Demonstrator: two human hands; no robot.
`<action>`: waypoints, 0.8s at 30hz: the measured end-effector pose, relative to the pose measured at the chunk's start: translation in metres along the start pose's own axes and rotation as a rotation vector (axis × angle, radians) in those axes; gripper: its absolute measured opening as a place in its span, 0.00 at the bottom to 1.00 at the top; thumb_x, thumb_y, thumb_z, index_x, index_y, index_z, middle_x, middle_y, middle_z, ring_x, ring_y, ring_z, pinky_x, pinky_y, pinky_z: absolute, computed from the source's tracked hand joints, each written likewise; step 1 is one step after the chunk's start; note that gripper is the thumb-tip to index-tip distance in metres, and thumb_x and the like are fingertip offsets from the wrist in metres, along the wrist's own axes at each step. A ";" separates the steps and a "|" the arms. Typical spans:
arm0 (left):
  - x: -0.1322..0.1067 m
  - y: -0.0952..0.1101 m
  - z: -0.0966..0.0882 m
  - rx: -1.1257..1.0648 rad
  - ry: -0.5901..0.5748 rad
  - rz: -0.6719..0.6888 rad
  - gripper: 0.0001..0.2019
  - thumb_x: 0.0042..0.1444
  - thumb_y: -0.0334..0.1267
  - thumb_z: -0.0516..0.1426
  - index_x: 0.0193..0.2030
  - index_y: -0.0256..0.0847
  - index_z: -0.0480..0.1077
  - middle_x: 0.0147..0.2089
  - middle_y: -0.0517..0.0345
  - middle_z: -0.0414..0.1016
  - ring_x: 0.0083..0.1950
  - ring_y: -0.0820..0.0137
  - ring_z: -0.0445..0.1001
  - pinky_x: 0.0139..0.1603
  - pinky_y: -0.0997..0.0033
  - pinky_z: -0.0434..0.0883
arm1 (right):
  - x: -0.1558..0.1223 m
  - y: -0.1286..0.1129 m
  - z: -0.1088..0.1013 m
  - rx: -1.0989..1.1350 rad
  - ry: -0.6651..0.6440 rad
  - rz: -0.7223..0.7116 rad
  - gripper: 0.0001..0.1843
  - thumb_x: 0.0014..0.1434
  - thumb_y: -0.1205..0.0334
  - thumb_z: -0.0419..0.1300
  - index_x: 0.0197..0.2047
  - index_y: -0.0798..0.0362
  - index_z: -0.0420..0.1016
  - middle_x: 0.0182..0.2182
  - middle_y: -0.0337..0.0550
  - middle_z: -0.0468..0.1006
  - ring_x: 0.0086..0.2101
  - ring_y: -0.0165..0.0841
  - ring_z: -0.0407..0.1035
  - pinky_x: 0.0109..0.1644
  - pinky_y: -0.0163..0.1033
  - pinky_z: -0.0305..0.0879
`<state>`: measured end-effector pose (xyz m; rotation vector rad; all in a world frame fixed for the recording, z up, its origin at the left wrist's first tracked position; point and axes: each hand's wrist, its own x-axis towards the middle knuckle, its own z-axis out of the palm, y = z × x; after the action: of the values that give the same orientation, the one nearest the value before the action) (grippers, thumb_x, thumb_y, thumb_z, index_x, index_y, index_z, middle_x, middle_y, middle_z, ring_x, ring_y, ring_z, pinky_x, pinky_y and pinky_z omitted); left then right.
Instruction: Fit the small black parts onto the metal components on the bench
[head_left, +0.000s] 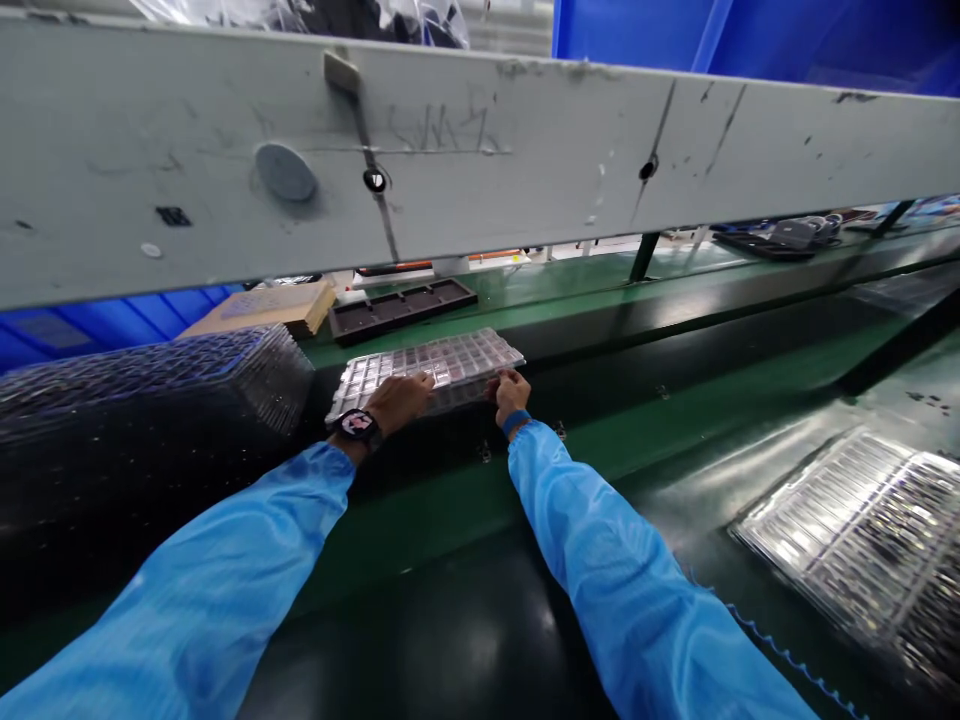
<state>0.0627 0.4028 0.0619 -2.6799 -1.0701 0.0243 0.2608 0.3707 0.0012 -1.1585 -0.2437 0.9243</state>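
Observation:
A clear plastic tray (450, 362) with many small compartments lies on the green bench beyond the dark conveyor belt. My left hand (399, 400) rests on the tray's near left edge, fingers curled over it, a black watch on the wrist. My right hand (511, 391) pinches the tray's near right edge. Both arms are in blue sleeves and reach forward across the belt.
A tall stack of clear trays (150, 375) stands at the left. Behind lie a dark brown tray (401, 307) and a cardboard box (262, 310). Another clear tray (862, 535) lies at the right. A grey beam (480, 160) hangs overhead.

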 end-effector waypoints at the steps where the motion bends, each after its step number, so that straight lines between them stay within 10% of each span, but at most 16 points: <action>1: 0.000 0.000 0.000 -0.003 0.002 -0.002 0.10 0.69 0.35 0.53 0.46 0.34 0.75 0.45 0.40 0.78 0.45 0.53 0.81 0.40 0.61 0.73 | 0.000 0.000 0.000 -0.002 -0.001 -0.007 0.08 0.67 0.68 0.53 0.45 0.56 0.72 0.15 0.32 0.70 0.14 0.28 0.62 0.19 0.30 0.62; 24: 0.016 -0.032 -0.039 -0.003 0.032 -0.076 0.12 0.70 0.39 0.48 0.48 0.38 0.72 0.49 0.43 0.78 0.46 0.58 0.80 0.44 0.65 0.71 | 0.000 -0.003 0.006 -0.202 0.012 -0.001 0.03 0.62 0.70 0.59 0.36 0.55 0.70 0.15 0.32 0.70 0.13 0.30 0.65 0.15 0.31 0.58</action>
<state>0.0572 0.4273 0.1084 -2.6310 -1.1620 -0.0338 0.2585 0.3743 0.0062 -1.3491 -0.3340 0.9072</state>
